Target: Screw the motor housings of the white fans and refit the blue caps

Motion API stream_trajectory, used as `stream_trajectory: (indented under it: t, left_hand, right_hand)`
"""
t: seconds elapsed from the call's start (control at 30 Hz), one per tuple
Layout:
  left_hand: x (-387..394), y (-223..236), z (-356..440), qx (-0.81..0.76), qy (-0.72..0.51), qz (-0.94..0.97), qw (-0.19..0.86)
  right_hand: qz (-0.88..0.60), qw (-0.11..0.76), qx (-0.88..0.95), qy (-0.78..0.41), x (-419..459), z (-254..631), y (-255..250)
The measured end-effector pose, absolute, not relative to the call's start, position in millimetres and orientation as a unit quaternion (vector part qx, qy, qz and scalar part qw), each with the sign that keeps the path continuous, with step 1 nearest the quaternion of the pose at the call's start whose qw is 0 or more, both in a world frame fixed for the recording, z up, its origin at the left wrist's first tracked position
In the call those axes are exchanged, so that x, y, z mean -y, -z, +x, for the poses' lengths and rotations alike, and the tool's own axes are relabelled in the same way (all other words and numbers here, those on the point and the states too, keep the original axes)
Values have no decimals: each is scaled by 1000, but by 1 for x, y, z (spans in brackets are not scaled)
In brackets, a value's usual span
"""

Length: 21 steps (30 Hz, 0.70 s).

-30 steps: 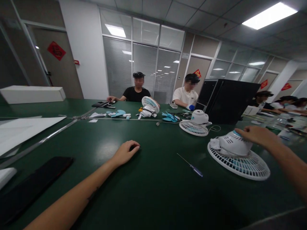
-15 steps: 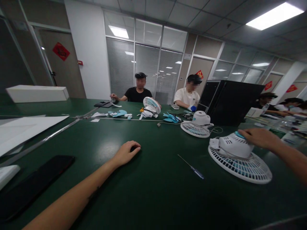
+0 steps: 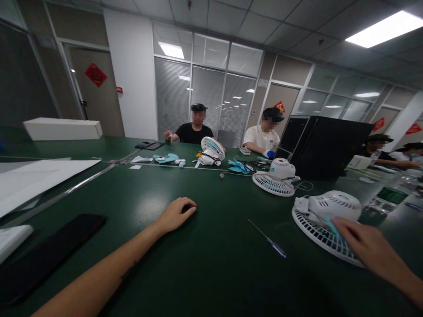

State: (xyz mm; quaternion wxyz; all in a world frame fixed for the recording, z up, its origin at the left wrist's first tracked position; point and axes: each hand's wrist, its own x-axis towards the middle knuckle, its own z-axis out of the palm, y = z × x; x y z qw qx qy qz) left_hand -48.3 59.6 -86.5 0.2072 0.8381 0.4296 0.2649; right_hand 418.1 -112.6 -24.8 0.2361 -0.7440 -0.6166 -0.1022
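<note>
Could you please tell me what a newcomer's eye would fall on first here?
Probably the round-grilled white plastic fan head lying face-down at right, with the right hand holding a thin light-blue piece by it. Next might come the big black upright box beyond it on the dark green tabletop, then the slim blue-handled screwdriver lying left of the fan head.

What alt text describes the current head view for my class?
The person's right hand holds a blue piece in front of a white fan, grille down on a green table; the left hand rests left of a screwdriver.
</note>
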Motion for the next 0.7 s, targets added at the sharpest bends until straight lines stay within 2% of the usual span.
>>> stream_trajectory:
  t: [0.1,0.23,0.43,0.6,0.7]
  left_hand:
    - [-61,87,-48,-429,-262,839,206]
    - [-61,88,-48,-426,-259,843,203]
    - [-62,88,-49,-426,-258,844,197]
    - [-62,90,-49,-424,-256,846,197]
    - [-62,90,-50,-425,-255,846,197]
  right_hand:
    - [-709,133,689,65,129,396,64]
    - [-696,105,707,68,135,388,82]
    - [-714,56,695,64,128,392,43]
    - [-738,78,624,246,93,422,-4]
    - [-803,43,563,191,60,451,-19]
